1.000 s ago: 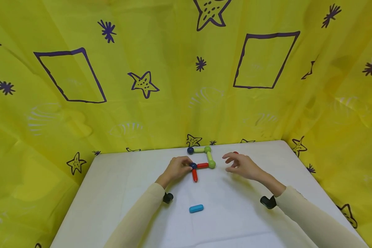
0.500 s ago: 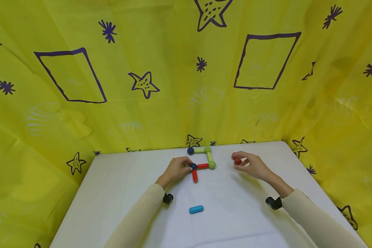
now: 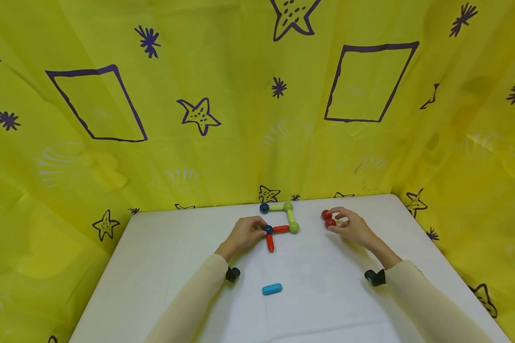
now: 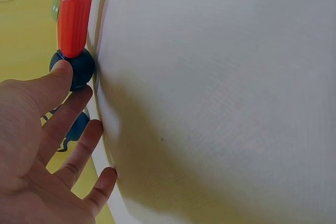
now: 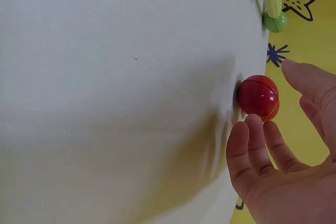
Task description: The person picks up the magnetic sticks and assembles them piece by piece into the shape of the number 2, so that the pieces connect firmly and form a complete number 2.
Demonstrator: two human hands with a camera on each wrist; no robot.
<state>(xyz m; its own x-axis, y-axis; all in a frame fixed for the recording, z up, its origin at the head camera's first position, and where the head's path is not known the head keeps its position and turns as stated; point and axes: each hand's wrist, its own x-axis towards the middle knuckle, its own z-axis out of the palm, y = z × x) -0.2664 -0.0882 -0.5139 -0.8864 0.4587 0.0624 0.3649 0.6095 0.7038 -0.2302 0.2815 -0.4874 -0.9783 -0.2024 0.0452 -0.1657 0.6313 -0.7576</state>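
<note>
My left hand (image 3: 242,233) pinches a dark blue ball (image 4: 79,69) between thumb and index finger. From this ball one red rod (image 3: 271,243) points toward me. A second red rod (image 3: 281,229) runs right to a green ball (image 3: 294,227). Pale green rods link that to another green ball (image 3: 288,206) and a far dark blue ball (image 3: 264,207). On the right, my right hand (image 3: 353,228) is beside two red balls (image 3: 325,215) that lie together. In the right wrist view its fingers spread loosely around a red ball (image 5: 258,98), without a clear grip.
A blue rod (image 3: 272,288) lies alone on the white table (image 3: 163,286), nearer to me. Just behind the table's far edge hangs a yellow patterned curtain (image 3: 223,162), which also runs along both sides.
My right hand has shifted right to the red balls, which were mostly hidden behind it and now show side by side. My left hand keeps its hold on the dark blue ball.
</note>
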